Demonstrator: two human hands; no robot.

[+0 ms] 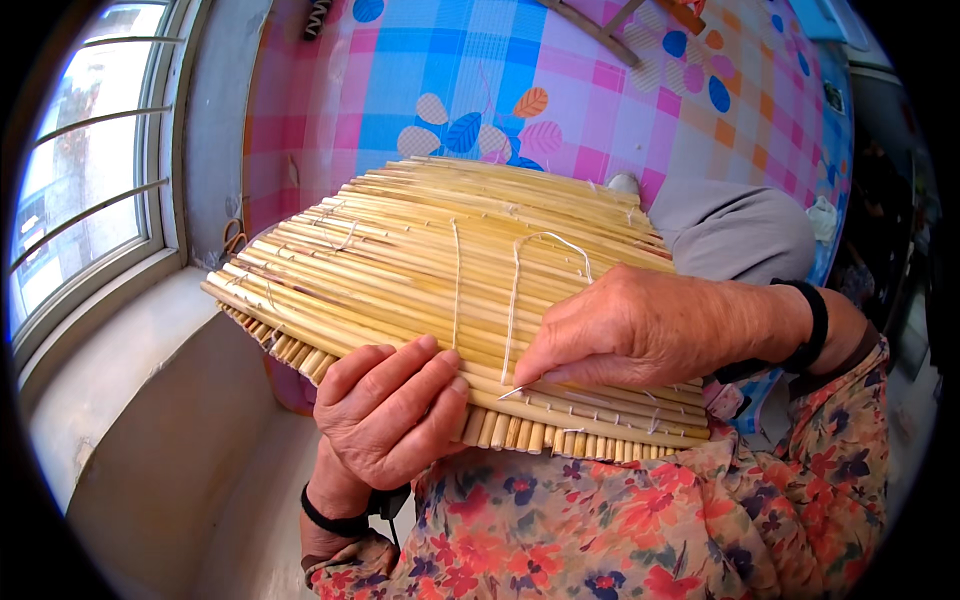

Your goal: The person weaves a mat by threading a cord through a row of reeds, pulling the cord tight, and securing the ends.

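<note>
A stiff mat of yellow reed stalks, stitched with white thread, lies tilted across my lap. My left hand is closed on its near edge, fingers on top and the thumb hidden beneath. My right hand pinches a thin, pale needle close to the near edge, just right of my left fingers. White thread loops over the stalks from beside the needle up to behind my right hand. Another straight length of thread runs up the mat from my left fingertips. A row of small stitches follows the near edge, above a layer of cut stalk ends.
A checked pink and blue cloth with leaf prints spreads beyond the mat. Scissors lie by the wall at left, below a barred window. At the far side is a wooden frame piece. A grey-trousered leg is at right.
</note>
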